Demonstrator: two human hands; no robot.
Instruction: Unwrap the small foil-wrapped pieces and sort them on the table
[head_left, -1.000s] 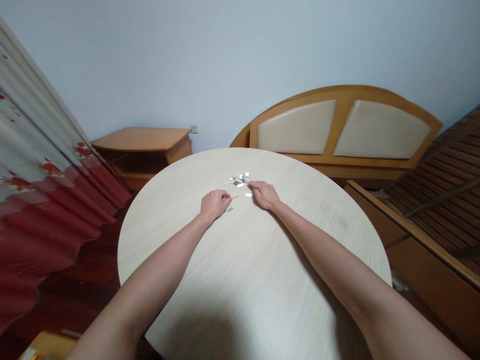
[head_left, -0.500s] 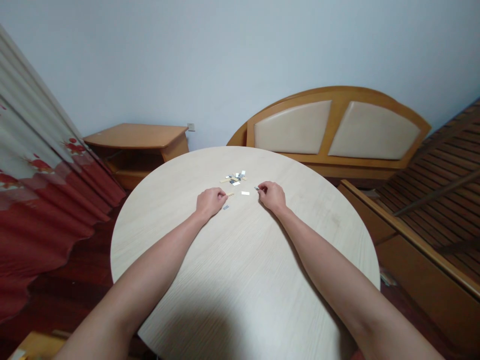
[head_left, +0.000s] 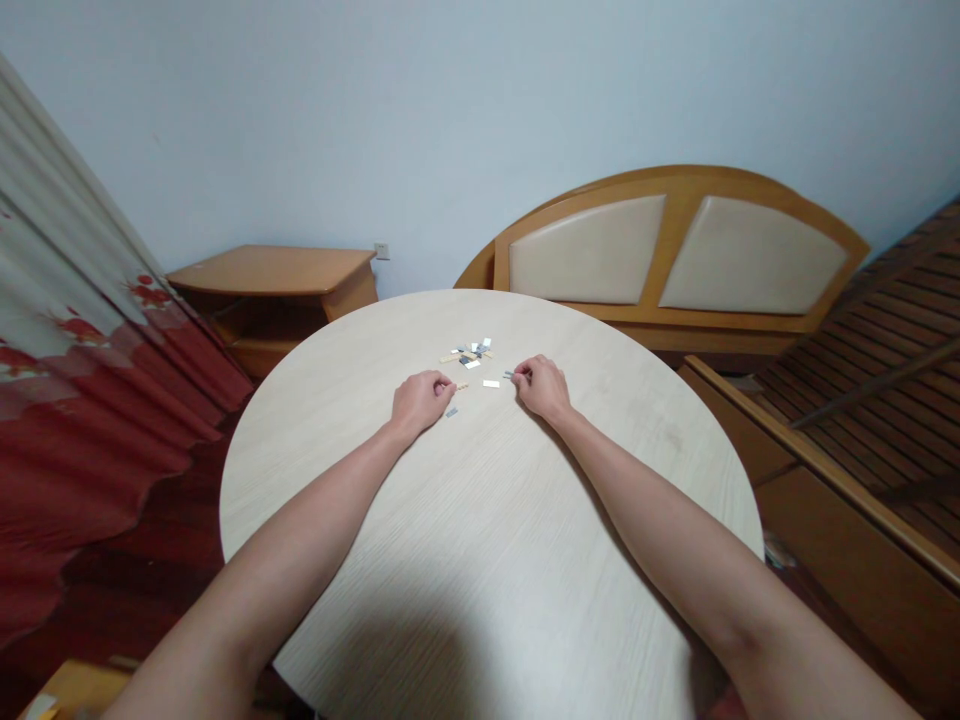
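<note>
Hands [head_left: 421,400] over small scraps [head_left: 471,354], round table [head_left: 480,560]

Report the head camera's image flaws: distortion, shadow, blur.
Head view: wide-angle distortion bows the pale round wood-grain table and tilts the red-and-white flowered curtain; a soft dark shadow lies on the table's near part; the small silver and beige pieces are too tiny to show sharply.

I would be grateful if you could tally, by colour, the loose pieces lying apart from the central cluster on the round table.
White: 1 white strip
Grey: 1 grey piece
Tan: 1 tan piece
Total: 3

The central cluster is too small to count.
</note>
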